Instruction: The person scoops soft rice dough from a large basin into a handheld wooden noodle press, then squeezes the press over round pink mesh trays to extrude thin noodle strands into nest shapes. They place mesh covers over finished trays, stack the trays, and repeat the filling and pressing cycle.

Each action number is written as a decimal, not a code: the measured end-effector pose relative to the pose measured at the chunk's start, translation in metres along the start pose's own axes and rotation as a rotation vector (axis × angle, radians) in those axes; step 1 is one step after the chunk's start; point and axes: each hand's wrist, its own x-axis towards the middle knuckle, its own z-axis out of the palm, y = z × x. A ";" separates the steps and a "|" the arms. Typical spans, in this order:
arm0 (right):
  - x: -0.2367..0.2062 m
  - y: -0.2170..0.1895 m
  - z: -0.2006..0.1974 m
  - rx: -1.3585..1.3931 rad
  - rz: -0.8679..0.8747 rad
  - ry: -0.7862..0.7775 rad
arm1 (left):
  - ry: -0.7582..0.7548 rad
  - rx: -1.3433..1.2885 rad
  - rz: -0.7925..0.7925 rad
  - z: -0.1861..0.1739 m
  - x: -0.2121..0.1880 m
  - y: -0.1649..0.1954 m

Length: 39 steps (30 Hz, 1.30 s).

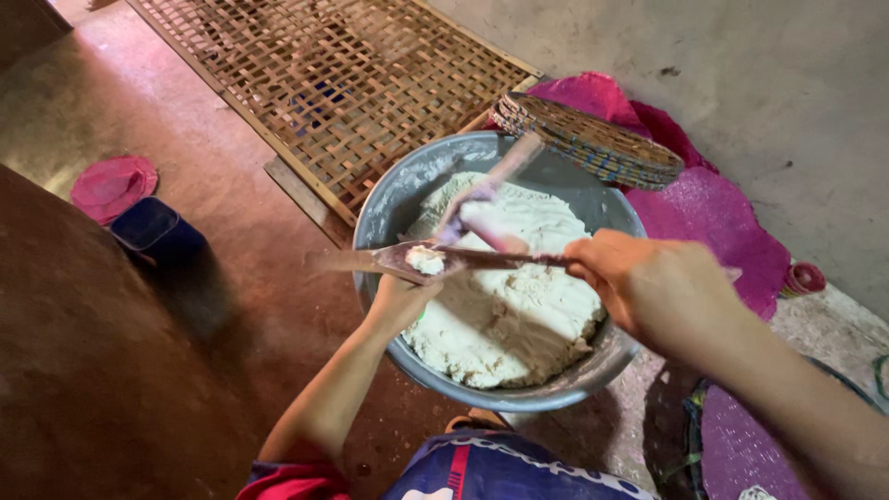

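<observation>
White dough [505, 315] fills most of metal basin [398, 199]; only a small dab sits on spoon [421, 259]. Right hand [648, 287] grips spoon handle, left hand [400, 298] closed under its bowl w/ a stick [491, 185]. Bulk unscooped.

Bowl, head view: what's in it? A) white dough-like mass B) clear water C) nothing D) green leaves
A: the metal bowl holds a thick white mass, and a lump of it sits on the spoon held over the bowl by the right hand, with the left hand just under the spoon.
</observation>
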 end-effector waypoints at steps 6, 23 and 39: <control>-0.005 0.011 0.056 0.075 -0.022 0.153 | 0.018 -0.008 0.231 0.008 -0.005 -0.005; -0.011 0.020 0.016 -0.404 0.098 -0.162 | 0.092 0.423 0.265 -0.009 0.002 0.056; -0.007 0.043 0.068 0.015 0.140 -0.102 | 0.370 -0.005 -0.111 -0.059 0.028 -0.002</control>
